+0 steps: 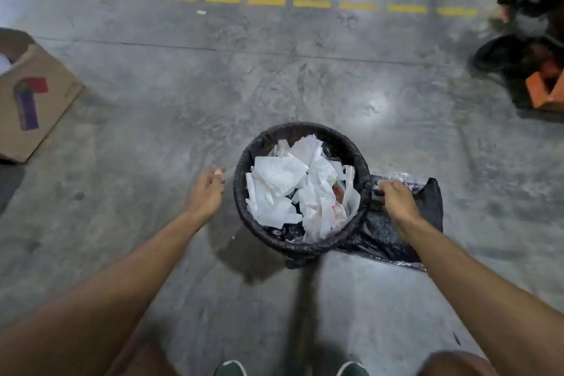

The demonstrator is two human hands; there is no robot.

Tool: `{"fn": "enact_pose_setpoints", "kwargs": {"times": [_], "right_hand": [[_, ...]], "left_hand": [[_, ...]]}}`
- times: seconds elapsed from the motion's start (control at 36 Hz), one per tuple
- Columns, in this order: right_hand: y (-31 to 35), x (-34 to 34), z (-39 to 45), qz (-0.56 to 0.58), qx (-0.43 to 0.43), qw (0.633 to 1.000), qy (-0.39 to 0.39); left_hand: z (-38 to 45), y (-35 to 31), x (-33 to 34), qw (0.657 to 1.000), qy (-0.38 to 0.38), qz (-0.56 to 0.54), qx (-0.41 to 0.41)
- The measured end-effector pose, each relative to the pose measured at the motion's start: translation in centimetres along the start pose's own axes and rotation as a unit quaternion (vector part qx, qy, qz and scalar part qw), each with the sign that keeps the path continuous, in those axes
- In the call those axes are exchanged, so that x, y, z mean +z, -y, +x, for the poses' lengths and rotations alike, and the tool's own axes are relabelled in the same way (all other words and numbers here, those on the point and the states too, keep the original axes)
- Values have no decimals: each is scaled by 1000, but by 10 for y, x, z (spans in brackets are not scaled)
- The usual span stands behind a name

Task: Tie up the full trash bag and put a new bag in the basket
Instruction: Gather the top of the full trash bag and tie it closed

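Left hand (205, 196): held slack and empty, just left of the basket (363, 168) — poised for the rim.
Right hand (395, 200): clenched on the spare bag (427, 210), kept ready beside the full trash bag (241, 171).

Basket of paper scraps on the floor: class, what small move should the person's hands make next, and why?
Probably the left hand should close on the near-side rim of the black liner. It hovers open just beside the basket, touching nothing, while the right hand already grips the opposite edge by the loose black bag. The paper scraps fill it, so both edges need gathering before tying.
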State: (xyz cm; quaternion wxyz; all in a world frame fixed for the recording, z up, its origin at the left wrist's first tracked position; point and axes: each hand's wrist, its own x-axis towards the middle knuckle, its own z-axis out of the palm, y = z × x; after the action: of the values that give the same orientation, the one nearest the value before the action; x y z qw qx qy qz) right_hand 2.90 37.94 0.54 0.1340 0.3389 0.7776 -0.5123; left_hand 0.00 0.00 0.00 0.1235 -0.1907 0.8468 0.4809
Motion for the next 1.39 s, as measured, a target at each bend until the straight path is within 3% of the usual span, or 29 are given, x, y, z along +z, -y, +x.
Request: {"fn": "enact_pose_setpoints", "kwargs": {"times": [0.17,0.25,0.36,0.56,0.75,1.11,1.19,1.28,1.39], "right_hand": [[-18,24,81,141,105,978,108],[-25,29,112,139,107,969,176],[-17,37,119,114,62,963,236],[-4,34,135,103,50,968,221],[22,18,130,52,70,983,160],[61,17,134,70,-80,994,39],[68,21,132,61,-75,995,19],[73,22,121,6,-53,998,46],[76,28,111,-28,-106,994,17]], "left_hand": [[74,28,34,985,58,-136,-89],[106,40,48,962,162,-184,-124],[131,48,58,953,236,-170,-89],[149,42,55,940,249,-210,-96],[167,29,46,963,232,-115,-79],[164,-35,48,987,70,-137,44],[162,-46,52,988,82,-127,40],[160,-55,51,992,117,-38,40],[160,-62,56,992,83,-19,91]]}}
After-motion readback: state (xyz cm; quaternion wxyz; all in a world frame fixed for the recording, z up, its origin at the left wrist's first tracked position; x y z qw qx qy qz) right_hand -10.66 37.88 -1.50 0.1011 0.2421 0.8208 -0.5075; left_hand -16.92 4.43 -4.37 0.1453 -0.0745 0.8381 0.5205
